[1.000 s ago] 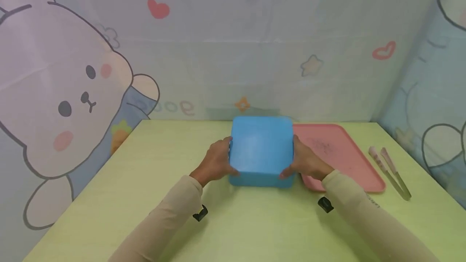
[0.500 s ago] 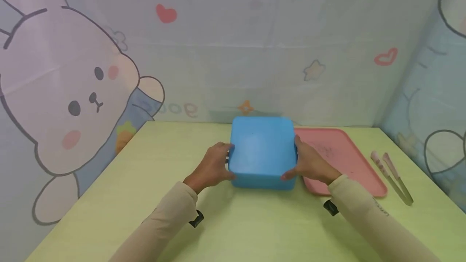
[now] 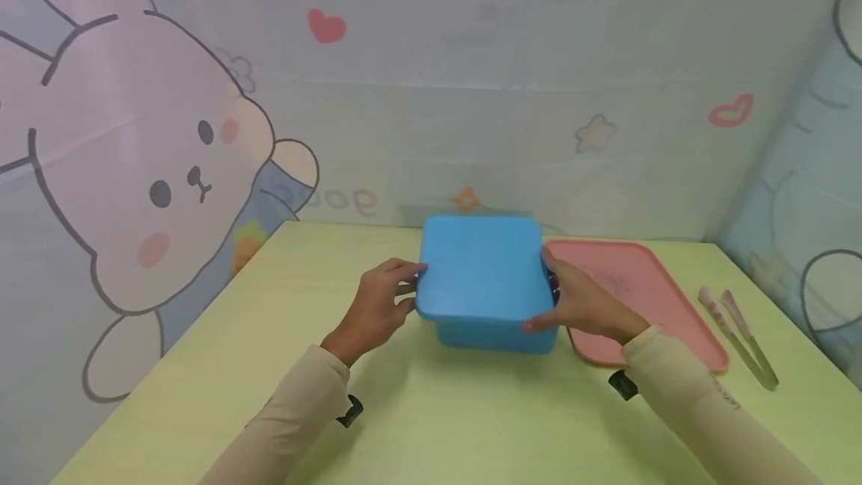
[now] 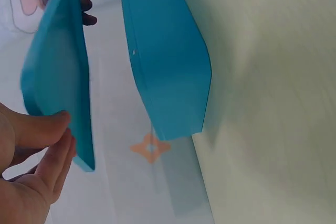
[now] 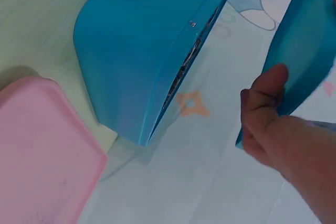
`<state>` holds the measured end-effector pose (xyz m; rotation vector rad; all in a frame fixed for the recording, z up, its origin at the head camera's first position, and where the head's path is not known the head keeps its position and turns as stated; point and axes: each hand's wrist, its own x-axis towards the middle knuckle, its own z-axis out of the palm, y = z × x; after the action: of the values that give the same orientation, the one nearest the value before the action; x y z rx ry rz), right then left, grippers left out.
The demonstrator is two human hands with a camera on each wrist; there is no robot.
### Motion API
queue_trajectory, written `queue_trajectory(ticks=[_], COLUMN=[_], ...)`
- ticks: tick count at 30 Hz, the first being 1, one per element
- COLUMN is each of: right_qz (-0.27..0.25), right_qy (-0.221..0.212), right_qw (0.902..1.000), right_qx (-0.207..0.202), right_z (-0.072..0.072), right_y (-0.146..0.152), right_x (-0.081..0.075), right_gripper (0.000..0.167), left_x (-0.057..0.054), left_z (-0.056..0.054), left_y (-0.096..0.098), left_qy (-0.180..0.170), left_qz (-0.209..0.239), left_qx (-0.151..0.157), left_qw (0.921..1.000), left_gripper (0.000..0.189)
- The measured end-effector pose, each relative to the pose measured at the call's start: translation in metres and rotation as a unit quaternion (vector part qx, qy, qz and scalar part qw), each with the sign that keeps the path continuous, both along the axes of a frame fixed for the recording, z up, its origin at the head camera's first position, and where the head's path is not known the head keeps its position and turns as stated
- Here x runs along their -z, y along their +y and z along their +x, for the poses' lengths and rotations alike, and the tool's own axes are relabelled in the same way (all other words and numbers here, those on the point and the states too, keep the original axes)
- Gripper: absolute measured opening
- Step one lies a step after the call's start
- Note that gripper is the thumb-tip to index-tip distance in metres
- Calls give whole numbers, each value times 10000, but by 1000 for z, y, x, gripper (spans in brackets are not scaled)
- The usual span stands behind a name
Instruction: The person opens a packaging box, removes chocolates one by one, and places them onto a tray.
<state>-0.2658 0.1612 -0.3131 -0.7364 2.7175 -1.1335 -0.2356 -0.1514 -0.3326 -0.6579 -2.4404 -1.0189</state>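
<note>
A flat blue lid (image 3: 481,264) is raised off a square blue box (image 3: 494,337), with a wide gap between them in both wrist views. My left hand (image 3: 373,309) pinches the lid's left edge, thumb on its underside in the left wrist view. On the opposite side, my right hand (image 3: 586,302) grips the lid's right edge, thumb and fingers around the rim. The box (image 5: 126,51) stands upright on the table; a dark, glinting strip of its contents shows along the rim in the right wrist view, too thin to name.
Right of the box lies a pink tray (image 3: 646,313), partly behind my right hand. Beyond it, tongs (image 3: 766,376) with pink-patterned ends lie on the pale yellow-green table (image 3: 471,425). A printed cloth backdrop (image 3: 471,58) rises along the table's back and sides.
The lid has come up off the box and shifted slightly left, so more of the box's front shows under it. My left hand has moved left with it.
</note>
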Motion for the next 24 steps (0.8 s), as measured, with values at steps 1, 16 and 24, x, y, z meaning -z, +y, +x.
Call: queue_trajectory(ticks=[1,16,24], right_qz=[-71,-766,-1495], right_qy=[-43,809,1036], right_qw=[9999,9930,9825], right_qx=[-65,-390,-394], right_z=[0,-10,-14], right_y=[0,-15,-40], right_x=[-1,0,5], right_gripper=[136,30,30], left_x=[0,-3,-11], left_z=[0,2,2], left_y=[-2,-32,-46], left_qy=[111,1242,1479], left_qz=[23,461,1015], left_qx=[-20,-609,-1138], left_qw=[9999,9893,9772], left_gripper=[51,23,15])
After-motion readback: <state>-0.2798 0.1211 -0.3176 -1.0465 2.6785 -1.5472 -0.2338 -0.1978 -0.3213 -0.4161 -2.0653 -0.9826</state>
